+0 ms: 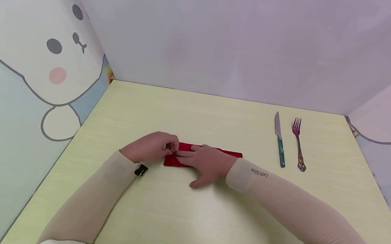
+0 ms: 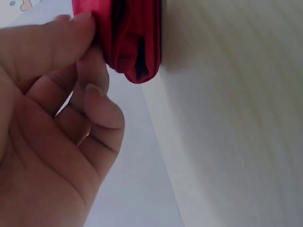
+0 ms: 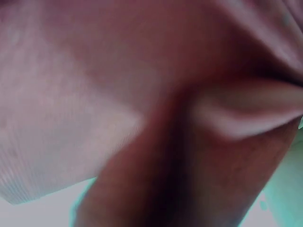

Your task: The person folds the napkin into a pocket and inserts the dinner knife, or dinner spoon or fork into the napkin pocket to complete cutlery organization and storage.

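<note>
A folded red cloth (image 1: 185, 146) lies as a long flat strip across the middle of the table. At its left end my left hand (image 1: 154, 145) pinches the top layer between thumb and fingers. The left wrist view shows the thumb on the upper face of the red cloth (image 2: 151, 42), with stacked, crumpled folds at that end. My right hand (image 1: 211, 163) rests palm down over the strip, fingers straight toward the left hand, thumb spread toward me. It hides the strip's middle. Skin and sleeve, blurred, fill the right wrist view.
A table knife (image 1: 279, 141) with a green handle lies to the right of the cloth. Beside it is a fork (image 1: 298, 144) with an ornate handle. A pale wall (image 1: 219, 46) borders the wooden table (image 1: 184, 217) at the back; cartoon-printed panels stand at both sides.
</note>
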`<state>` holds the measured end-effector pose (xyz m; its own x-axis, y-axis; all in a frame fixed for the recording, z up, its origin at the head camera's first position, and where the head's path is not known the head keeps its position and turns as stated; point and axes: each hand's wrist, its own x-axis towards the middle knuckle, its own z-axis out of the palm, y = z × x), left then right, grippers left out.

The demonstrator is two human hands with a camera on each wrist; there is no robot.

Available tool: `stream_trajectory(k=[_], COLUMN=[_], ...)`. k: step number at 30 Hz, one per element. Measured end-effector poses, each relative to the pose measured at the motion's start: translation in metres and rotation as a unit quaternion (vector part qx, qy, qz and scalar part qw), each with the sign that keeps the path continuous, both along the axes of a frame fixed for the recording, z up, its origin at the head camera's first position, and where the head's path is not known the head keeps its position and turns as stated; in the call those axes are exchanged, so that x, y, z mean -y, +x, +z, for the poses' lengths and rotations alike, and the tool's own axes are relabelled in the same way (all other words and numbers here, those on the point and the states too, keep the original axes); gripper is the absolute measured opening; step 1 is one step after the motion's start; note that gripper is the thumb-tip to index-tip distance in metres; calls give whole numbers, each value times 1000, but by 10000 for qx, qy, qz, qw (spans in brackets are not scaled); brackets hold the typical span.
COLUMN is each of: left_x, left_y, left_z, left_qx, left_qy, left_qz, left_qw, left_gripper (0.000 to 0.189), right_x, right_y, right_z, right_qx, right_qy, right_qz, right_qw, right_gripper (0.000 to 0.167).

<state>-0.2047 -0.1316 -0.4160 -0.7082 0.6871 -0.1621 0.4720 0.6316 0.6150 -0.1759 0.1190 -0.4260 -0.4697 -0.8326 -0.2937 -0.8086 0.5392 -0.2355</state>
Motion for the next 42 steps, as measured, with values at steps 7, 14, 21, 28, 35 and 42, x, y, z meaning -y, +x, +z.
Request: stream_trajectory(k=[7,14,21,28,35,42], left_x=[-12,-11,-9,-11,-11,-13], left_y=[-7,-15,-16,-16,-16,-16], left_z=[-3,-6,-8,-9,-6,-10], left_qx=[-226,115,224,313,116,-133], left_qy=[-87,-220,-18,-135,-290,-380], left_qz=[-255,-164,-149,-121,-189,-276], left_qw=[9994,9996,9996,9993,9993,9988], left_gripper=[21,21,22,22,21,25], right_x=[-1,2,5,3,1,6], right_y=[-2,0,-4,-4,-7,-1], right_z=[-6,-2,-1,2,2,6], right_qx=[-239,-275,-102,790,1023,681], right_qy=[-268,-157,-77,-302,-558,-263], right_qz=[37,42,-208,-370,-561,-370], right_qw=[9993,9995,9997,9957,9916,9966], right_gripper=[77,80,78,59,55,55])
